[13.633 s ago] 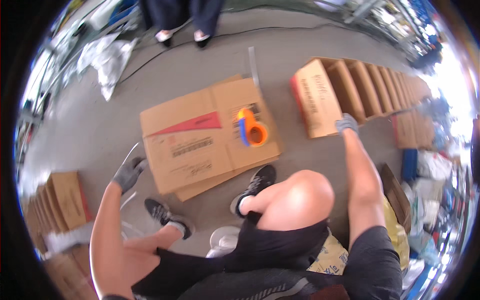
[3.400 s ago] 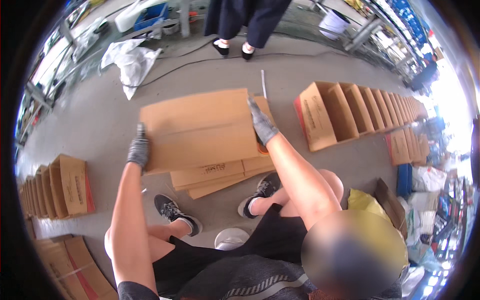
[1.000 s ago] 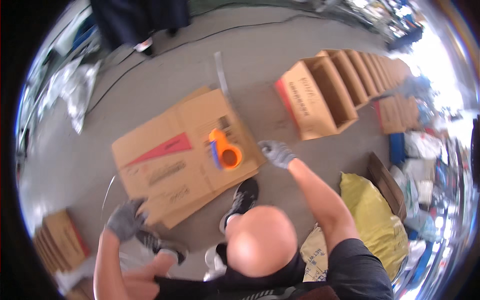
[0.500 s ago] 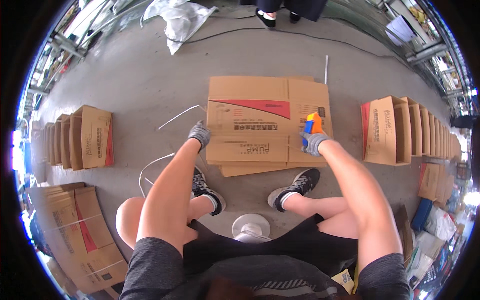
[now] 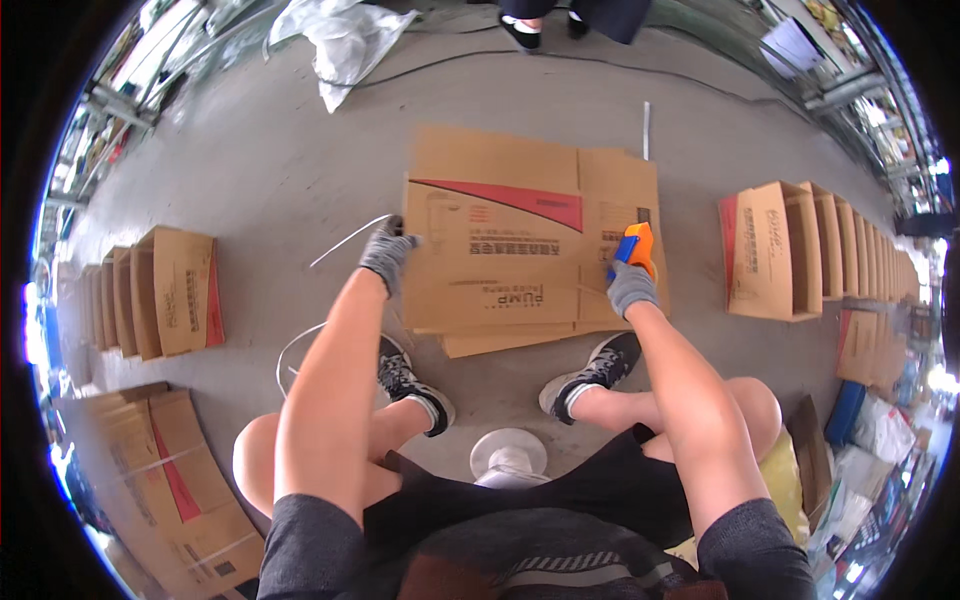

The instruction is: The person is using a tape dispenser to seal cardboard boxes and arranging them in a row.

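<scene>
A stack of flattened cardboard boxes lies on the floor between my feet. The top flattened box, brown with a red wedge and dark print, is slightly blurred and sits askew over the lower flattened box. My left hand, in a grey glove, is closed at its left edge; the fingertips are partly hidden. In my gloved right hand is an orange and blue tape dispenser, held over the right part of the box.
Rows of standing opened boxes flank me: a left row and a right row. A strapped bundle of flat boxes lies lower left. White straps, a black cable and a plastic sheet are on the floor. Another person's shoes show at the top.
The top flattened box has turned a little, its left side shifting away from me and leftward with my left hand. My right hand still holds the tape dispenser, now more upright.
</scene>
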### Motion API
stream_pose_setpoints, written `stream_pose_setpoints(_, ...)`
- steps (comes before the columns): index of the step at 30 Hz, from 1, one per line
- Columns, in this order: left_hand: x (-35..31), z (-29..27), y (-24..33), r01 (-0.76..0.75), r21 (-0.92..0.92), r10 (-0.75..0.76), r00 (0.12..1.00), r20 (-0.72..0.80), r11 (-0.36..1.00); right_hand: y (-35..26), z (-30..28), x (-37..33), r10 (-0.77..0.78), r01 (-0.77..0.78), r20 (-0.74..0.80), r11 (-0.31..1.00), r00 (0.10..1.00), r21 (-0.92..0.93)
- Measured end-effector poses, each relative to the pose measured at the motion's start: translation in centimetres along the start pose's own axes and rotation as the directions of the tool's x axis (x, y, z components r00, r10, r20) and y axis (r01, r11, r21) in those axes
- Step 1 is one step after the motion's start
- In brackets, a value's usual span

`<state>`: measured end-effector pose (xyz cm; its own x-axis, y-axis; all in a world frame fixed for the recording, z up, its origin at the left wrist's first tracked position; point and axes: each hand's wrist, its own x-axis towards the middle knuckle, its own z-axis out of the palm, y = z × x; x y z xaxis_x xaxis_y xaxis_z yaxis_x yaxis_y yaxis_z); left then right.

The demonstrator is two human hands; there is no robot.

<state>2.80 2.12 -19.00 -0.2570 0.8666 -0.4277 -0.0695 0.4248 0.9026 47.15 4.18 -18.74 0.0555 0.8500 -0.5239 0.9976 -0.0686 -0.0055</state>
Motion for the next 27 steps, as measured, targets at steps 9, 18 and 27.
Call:
stream_pose_setpoints(9,2.7,-5.5,13.6,-0.349,0.007,0.333,0.899,0.283,0.937,6.6,1.3,1.4,-0.023,0.085,0.156,0.910,0.988,-0.405)
stream_pose_setpoints(18,-2.4,-20.3,15.3,-0.427,0.448,0.499,0.865,-0.050,0.785,-4.5,-23.4,-7.2,-0.258,0.392,-0.852,0.918,0.456,-0.068)
stream_pose_setpoints(27,-7.9,-14.3,15.2,-0.421,0.616,0.599,0.794,-0.105,0.666,-2.6,-22.7,-11.4,-0.398,0.572,-0.755,0.819,0.522,-0.036)
